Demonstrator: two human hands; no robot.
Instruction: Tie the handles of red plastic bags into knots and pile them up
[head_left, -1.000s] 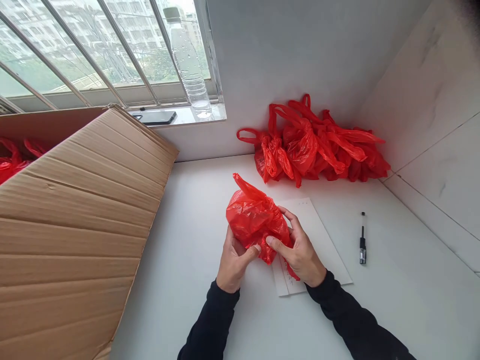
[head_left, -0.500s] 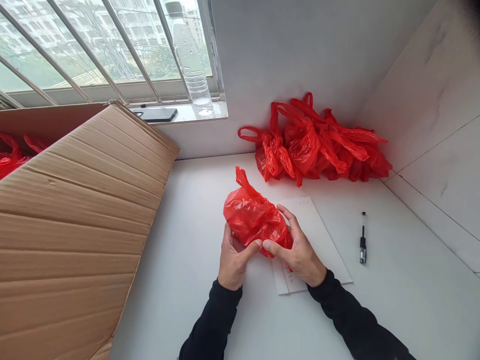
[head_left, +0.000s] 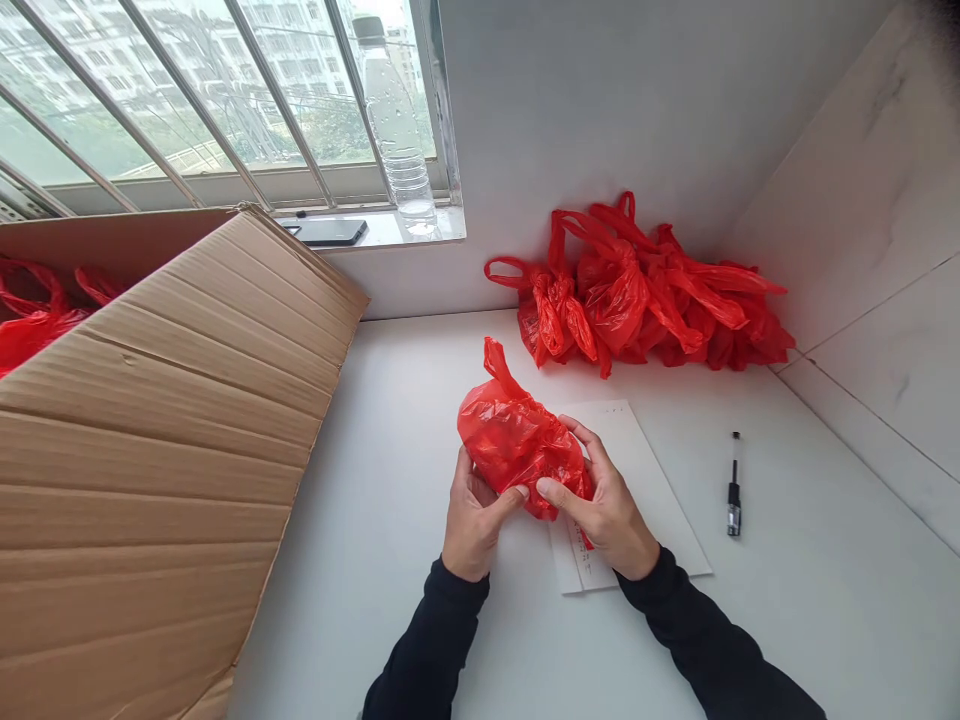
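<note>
Between my two hands is a red plastic bag, bunched up, with one handle loop sticking up at its far left. My left hand grips the near left side, thumb on top and fingers curled beneath. On the right side, my right hand closes round the bag, with its thumb across the near edge and fingers behind. What the bag contains cannot be made out. Partly under the bag and right hand lies a white paper sheet with some writing on it.
Several tied red plastic bags are heaped against the back wall. A big cardboard box at the left holds more red bags. A pen lies at right. On the windowsill are a water bottle and a phone.
The whole view has shifted slightly, so everything appears a little further right. Both hands keep their hold on the bag, and the thumbs have spread slightly apart.
</note>
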